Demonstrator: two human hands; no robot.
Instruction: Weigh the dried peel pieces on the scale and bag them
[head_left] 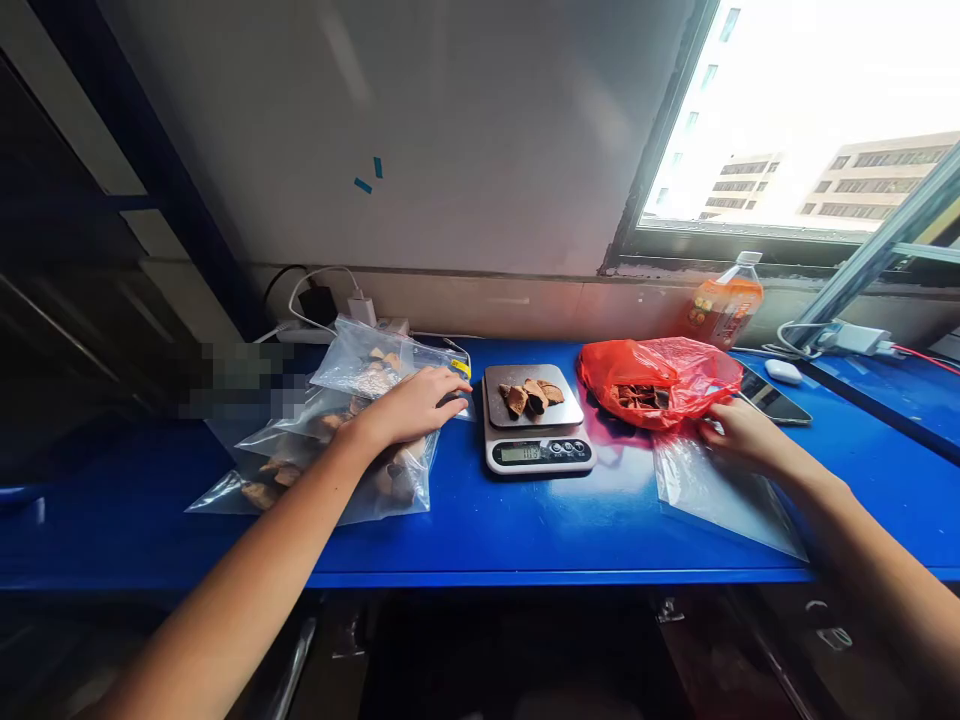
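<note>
A white kitchen scale (540,456) stands on the blue table, several dried brown slices (534,396) lying on its steel plate. Its display is lit, but the digits are hard to read. Left of it, my left hand (424,403) rests over a pile of clear zip bags (409,475) filled with similar pieces, fingers stretched out and holding nothing. On the right, a red plastic bag (626,365) gapes towards me with dark dried pieces inside. My right hand (726,428) closes on its right edge, fingers partly hidden. Under that hand lies a flat clear bag (724,500).
Behind the red bag stands a bottle of orange drink (729,300). A phone (776,395) and a white earbud case (783,371) lie to the right, near a white charger (855,338). Plugs and cables (361,305) are at the back left. The blue table (510,545) ends in front of me.
</note>
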